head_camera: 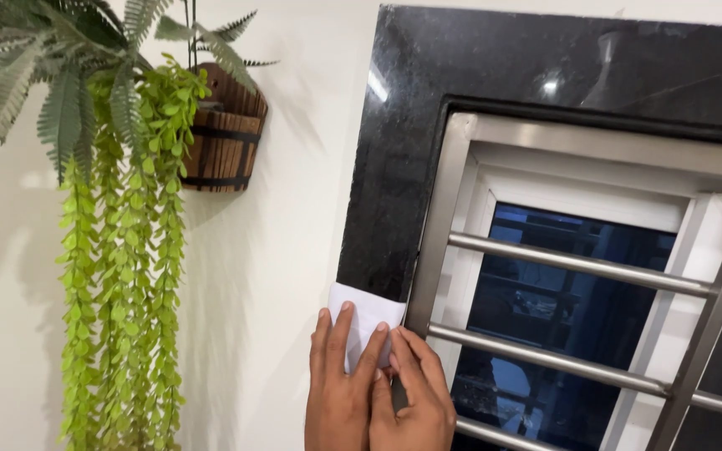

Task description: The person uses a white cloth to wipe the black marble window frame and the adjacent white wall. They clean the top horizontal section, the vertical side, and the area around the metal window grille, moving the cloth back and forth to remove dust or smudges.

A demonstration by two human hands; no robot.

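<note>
two bare hands press a white cloth (367,321) flat against the black granite window surround (394,167), low in the head view. the left hand (340,392) lies with fingers spread and extended, its fingertips on the cloth's lower half; nothing is pinched, the palm side simply bears on the fabric. the right hand (415,397), just beside it and overlapping at the thumb side, rests its fingertips on the cloth's lower right corner, fingers straight rather than curled. the cloth sits directly above and under both sets of fingertips, its top edge standing clear above them on the stone.

left of the hands, bare cream wall (277,250) runs open to a trailing green fern plant (119,250) in a wooden barrel planter (226,138), well apart. above the hands the polished stone strip rises unobstructed to the top corner. right of the hands, touching close, stands the steel grille frame (440,225) with horizontal steel bars (578,263) before a dark window pane (561,334).

the cloth is small, folded, white, with a slightly curved upper edge.
</note>
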